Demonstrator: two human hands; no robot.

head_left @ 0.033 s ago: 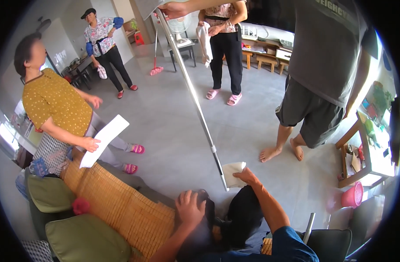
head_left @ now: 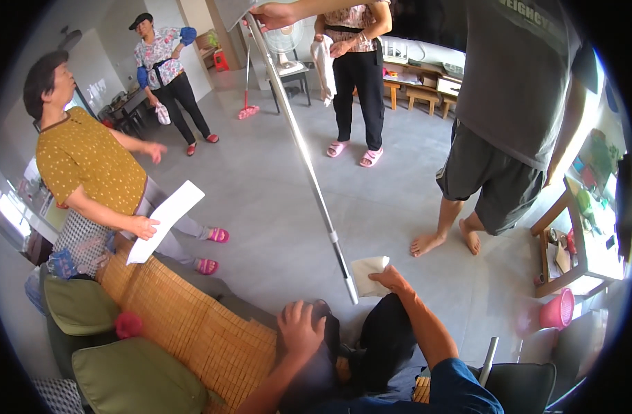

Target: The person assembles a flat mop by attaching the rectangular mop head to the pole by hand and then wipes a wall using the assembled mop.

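A: Right hand [head_left: 389,278], one: condition?
B: Pinching. Grips the right-hand part of the pad [head_left: 365,269]; finger placement underneath is hidden.

A: Pad, one: description and place?
B: Off-white, flat, apparently folded; cloth or paper, cannot tell. Sits in the right hand, projecting to its left, above the floor [head_left: 295,228] and in front of the right knee [head_left: 385,331].

A: Left hand [head_left: 302,328], one?
B: Palm down on the left leg [head_left: 316,376], fingers loosely spread, nothing held. Pad lies ahead of it and to its right, well apart.

A: Pole [head_left: 309,165], one?
B: Silver, slanting. Lower end just left of the pad; contact, cannot tell. Upper part gripped by a co-worker's hand [head_left: 271,15], close below a grey panel [head_left: 232,12].

A: Co-workers, further?
B: One in a yellow top [head_left: 92,155], holding a white sheet [head_left: 165,221]. Two at the back, each with a rag, the nearer rag [head_left: 323,69] hanging pale and crumpled.

A: Remaining items?
B: Bamboo mat [head_left: 192,297], left of the left hand. Green cushions, two [head_left: 133,379], along the mat's left edge. Pink bin [head_left: 557,308], one, at far right. Red-handled broom [head_left: 247,112], one, upright at the back.
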